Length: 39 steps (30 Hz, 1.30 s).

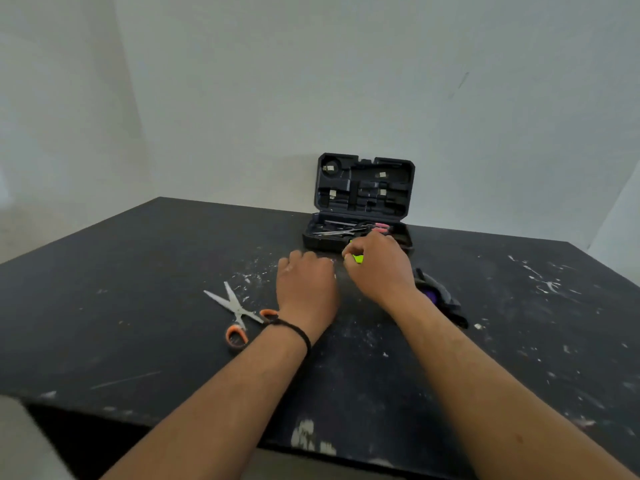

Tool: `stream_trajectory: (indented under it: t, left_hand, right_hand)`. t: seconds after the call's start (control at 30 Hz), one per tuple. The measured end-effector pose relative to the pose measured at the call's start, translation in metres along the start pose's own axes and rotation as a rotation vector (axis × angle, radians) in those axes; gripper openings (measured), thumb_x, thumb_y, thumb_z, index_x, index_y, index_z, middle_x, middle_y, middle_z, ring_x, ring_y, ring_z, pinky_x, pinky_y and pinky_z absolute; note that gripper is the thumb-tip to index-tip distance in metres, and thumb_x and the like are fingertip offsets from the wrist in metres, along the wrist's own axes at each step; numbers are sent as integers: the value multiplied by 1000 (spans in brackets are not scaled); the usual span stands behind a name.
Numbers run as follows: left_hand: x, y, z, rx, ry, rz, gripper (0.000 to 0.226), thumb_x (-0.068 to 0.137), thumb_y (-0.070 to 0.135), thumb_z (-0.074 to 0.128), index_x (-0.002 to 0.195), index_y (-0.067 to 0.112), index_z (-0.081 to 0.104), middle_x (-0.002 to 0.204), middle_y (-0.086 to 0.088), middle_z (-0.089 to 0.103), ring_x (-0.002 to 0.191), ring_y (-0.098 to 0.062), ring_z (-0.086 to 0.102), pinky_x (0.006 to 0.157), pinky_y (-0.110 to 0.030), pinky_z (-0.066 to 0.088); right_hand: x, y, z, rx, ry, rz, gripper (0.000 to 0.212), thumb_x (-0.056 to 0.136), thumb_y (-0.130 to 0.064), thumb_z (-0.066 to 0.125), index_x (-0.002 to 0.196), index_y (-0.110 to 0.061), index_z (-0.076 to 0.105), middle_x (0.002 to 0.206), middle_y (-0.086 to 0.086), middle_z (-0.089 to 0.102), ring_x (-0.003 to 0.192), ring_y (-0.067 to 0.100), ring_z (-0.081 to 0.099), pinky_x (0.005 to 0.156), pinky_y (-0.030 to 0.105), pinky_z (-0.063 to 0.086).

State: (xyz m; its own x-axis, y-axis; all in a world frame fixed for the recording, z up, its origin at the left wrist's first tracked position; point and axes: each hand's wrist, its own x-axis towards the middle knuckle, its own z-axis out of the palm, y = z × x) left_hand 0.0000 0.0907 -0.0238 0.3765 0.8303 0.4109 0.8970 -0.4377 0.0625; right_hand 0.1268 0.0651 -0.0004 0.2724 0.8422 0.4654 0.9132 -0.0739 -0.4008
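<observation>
My right hand (pixel 379 268) curls its fingers round a small lime-green object (pixel 358 259) just in front of an open black tool case (pixel 360 237); most of the object is hidden by my fingers. My left hand (pixel 306 284) rests knuckles-up on the black table (pixel 138 289) beside it, fingers curled under, and I cannot see whether it holds anything. The case's lid (pixel 363 185) stands upright against the wall, and its tray holds several tools with pink handles.
Open scissors (pixel 239 315) with orange handles lie left of my left wrist. A dark object with a purple part (pixel 438 296) lies behind my right wrist. White specks are scattered over the table. The near edge runs across the bottom.
</observation>
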Motion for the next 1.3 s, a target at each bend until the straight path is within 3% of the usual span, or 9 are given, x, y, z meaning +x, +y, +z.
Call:
stream_trajectory:
  t: [0.13,0.23,0.43,0.57,0.7,0.9,1.0,1.17,1.3]
  left_hand:
    - [-61,-48,-24,-14,36,-255,29,100,36,46,111,17,64,116,-8,61,113,-31,54,96,-43,43]
    - [-91,-77,-29,-2,-24,-453,47,99,50,42,123,14,61,126,-10,57,119,-32,51,98,-44,42]
    - [-93,-81,-19,-70,-116,-417,42,99,47,47,122,16,62,130,-9,53,122,-31,47,100,-42,39]
    - [-73,-84,-21,-466,-120,-547,29,90,31,55,118,24,62,123,-4,62,117,-30,57,98,-38,45]
    - [-39,-69,-30,-1234,-101,-664,28,94,11,56,121,14,54,102,-9,71,76,-20,62,60,-29,47]
    - [-5,-24,-24,-1629,-193,-638,42,98,15,63,137,11,48,101,-13,69,69,-20,65,50,-26,48]
    - [5,0,-17,-1739,-260,-671,22,99,14,62,119,9,59,82,-7,63,58,-15,57,51,-25,40]
    - [22,12,-9,-1464,-345,-327,20,102,19,58,112,14,74,81,-1,63,59,-10,54,53,-20,39]
    - [40,6,-2,-1300,-417,-139,21,103,21,56,116,17,73,83,-1,65,60,-10,57,51,-24,50]
  right_hand:
    - [-38,-36,9,149,-107,54,15,88,-27,61,88,-26,76,83,-7,74,86,18,69,78,34,57]
    - [-61,-65,23,114,-278,66,35,88,-46,67,114,-24,74,111,-1,74,108,23,68,94,37,54]
    - [-82,-91,39,-65,-380,6,29,93,-47,63,106,-22,71,117,4,61,106,27,64,86,36,51]
    - [-75,-78,32,177,-328,148,15,80,-36,79,85,-26,69,87,-8,70,91,18,68,85,37,57]
    - [-76,-57,14,274,-115,151,20,79,-37,81,95,-32,70,86,-16,68,87,6,64,82,36,55]
    - [-74,-27,-19,224,78,101,20,88,-44,72,105,-35,68,89,-16,66,88,6,62,78,35,53]
    - [-73,-14,-28,194,86,123,22,89,-46,71,108,-35,66,88,-17,66,83,3,60,74,30,51]
    - [-59,20,-50,57,274,178,37,84,-57,68,113,-33,65,116,-11,58,109,12,55,80,29,43]
    - [-23,67,-60,-106,-119,464,82,75,-79,60,135,-24,54,138,5,53,123,29,55,90,40,48]
